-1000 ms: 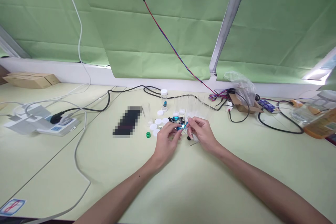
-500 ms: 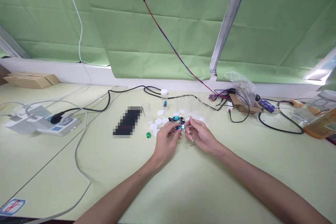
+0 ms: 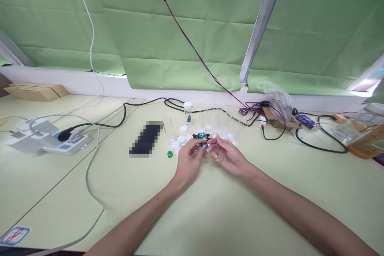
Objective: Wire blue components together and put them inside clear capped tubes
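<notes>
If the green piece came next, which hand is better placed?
Likely the left hand: the green piece lies close by on its outer side, while the right hand is farther away.

Tubes (image 3: 220,121) behind hands (image 3: 188,161), power strip (image 3: 72,147) left

Fingertips of the left hand (image 3: 189,158) cover most of a small blue piece (image 3: 204,145), leaving its shape unclear; whatever the right hand (image 3: 228,155) pinches is too small to tell. Both forearms run off the bottom of the view, past the near edge of the counter (image 3: 186,224). Left of the hands, coarse blocks mask a dark slab (image 3: 146,140). By the back edge, a crumpled clear bag (image 3: 279,100) partly hides an open carton (image 3: 286,126). Toward the right edge, an orange container (image 3: 367,142) is cut off by the frame.
</notes>
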Demonstrator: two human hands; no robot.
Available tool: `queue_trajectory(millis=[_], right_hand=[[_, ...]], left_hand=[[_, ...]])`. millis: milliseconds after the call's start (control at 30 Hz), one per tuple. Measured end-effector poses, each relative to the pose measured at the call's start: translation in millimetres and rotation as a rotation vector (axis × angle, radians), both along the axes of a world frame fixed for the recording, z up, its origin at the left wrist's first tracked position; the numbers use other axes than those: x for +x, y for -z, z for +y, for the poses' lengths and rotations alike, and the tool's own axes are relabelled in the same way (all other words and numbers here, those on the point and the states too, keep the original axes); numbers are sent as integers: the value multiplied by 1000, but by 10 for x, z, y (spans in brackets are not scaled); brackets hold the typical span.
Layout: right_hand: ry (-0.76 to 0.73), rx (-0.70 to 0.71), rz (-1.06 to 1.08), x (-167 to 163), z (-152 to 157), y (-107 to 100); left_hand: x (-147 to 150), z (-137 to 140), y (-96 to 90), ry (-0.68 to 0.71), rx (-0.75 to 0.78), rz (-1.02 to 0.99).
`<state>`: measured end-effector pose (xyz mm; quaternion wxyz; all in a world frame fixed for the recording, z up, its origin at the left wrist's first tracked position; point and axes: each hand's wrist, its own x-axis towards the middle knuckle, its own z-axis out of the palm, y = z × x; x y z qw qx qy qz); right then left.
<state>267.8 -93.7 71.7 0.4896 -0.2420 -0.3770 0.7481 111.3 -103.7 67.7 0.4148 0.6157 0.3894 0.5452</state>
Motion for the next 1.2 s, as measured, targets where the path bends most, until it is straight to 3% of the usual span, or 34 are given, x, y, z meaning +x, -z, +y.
queue_trajectory(millis=[367, 933, 1200], right_hand=[[14, -63, 44, -58, -53, -34], [14, 1, 6, -81, -112, -100], [30, 37, -33, -96, -119, -74]], left_hand=[[-9, 17, 6, -28, -40, 0], [4, 31, -15, 15, -119, -73], [-22, 49, 60, 75, -107, -46]])
